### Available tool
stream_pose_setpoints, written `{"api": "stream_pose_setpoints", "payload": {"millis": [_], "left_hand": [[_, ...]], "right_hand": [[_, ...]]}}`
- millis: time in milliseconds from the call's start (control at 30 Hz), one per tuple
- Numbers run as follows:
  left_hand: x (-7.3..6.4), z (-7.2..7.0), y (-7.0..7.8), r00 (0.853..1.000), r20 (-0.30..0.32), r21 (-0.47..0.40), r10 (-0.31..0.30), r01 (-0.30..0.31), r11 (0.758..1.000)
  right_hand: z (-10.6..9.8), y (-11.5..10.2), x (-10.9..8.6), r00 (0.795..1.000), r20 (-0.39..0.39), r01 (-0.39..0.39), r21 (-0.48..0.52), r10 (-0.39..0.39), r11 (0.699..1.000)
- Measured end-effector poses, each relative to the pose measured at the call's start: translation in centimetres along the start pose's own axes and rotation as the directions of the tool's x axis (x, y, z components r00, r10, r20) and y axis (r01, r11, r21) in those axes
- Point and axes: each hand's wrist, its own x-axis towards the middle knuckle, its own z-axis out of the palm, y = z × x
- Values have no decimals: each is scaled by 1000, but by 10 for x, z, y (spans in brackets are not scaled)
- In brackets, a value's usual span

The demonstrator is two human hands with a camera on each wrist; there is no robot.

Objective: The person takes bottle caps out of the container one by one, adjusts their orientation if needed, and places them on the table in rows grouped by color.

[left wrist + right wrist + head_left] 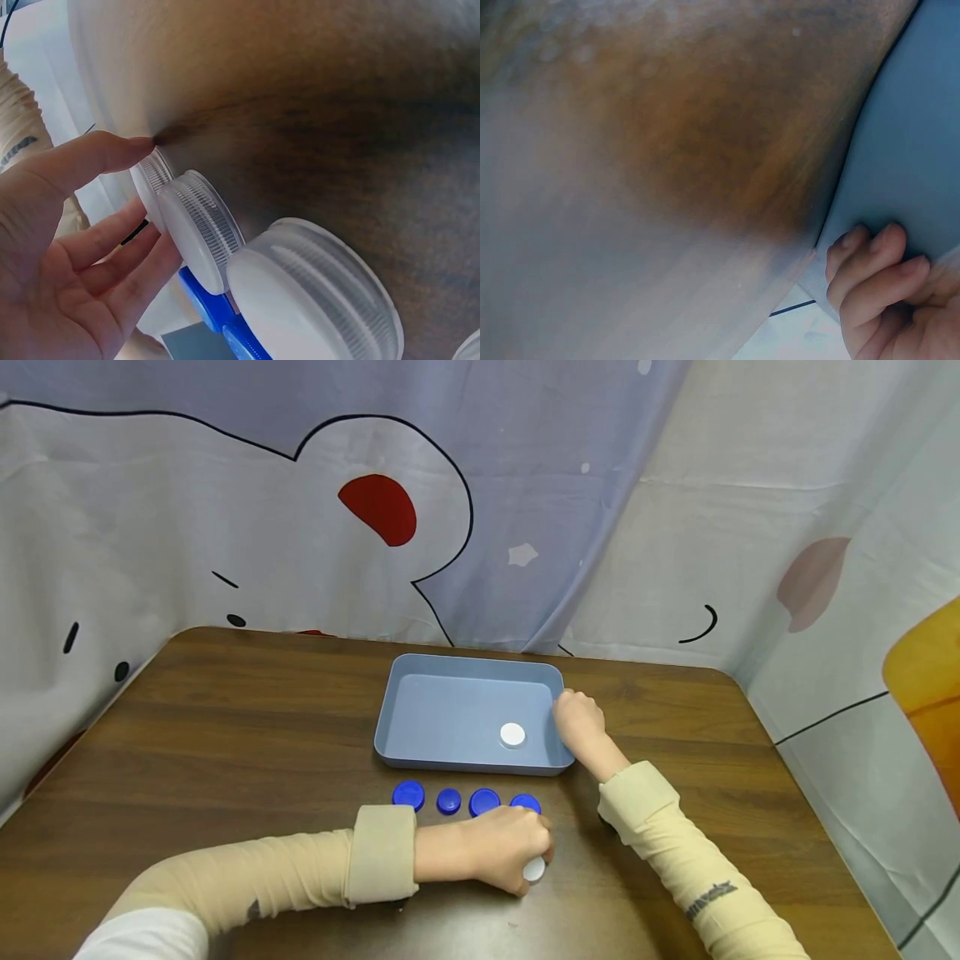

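Note:
My left hand (pixel 498 847) reaches across the table and pinches a white bottle cap (pixel 534 870) between thumb and fingers. In the left wrist view, that ribbed cap (pixel 152 184) is the farthest of a row. Closer to that camera stand a second white cap (pixel 201 229) and a larger-looking one (pixel 307 292); in the head view my hand and forearm hide them. At the right end of the grey-blue tray (pixel 450 766), my right hand (pixel 579 722) grips the rim, its curled fingers (pixel 877 255) against the tray wall. Inside the tray lies another white cap (pixel 513 735).
Several blue caps line up in front of the tray, from the leftmost blue cap (pixel 408 794) to the rightmost blue cap (pixel 526 802) beside my left hand. A brown wooden table (pixel 262 718) carries everything. A printed curtain (pixel 525 510) hangs behind it.

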Motion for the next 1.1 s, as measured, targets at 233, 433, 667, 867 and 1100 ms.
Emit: {"api": "stream_pose_setpoints", "payload": {"millis": [233,433,667,867,1100], "left_hand": [[-2,1,0,1000,-9,8,6,-5,1000],[-3,1,1,1000,-8,22,8,-8,1000],[-4,-2,0,1000,-13,24,20,-19,1000],[-3,-7,-2,998,-45,27,34,-33,999],[-1,-23,-7,997,-70,39,12,-9,999]], "right_hand": [[0,0,-1,1000,-10,12,0,-12,1000],[0,0,-1,1000,-7,13,-1,-13,1000],[0,0,-1,1000,6,2,4,-2,1000],[0,0,0,1000,5,-2,5,2,1000],[-1,-1,0,1000,14,-13,6,13,1000]]}}
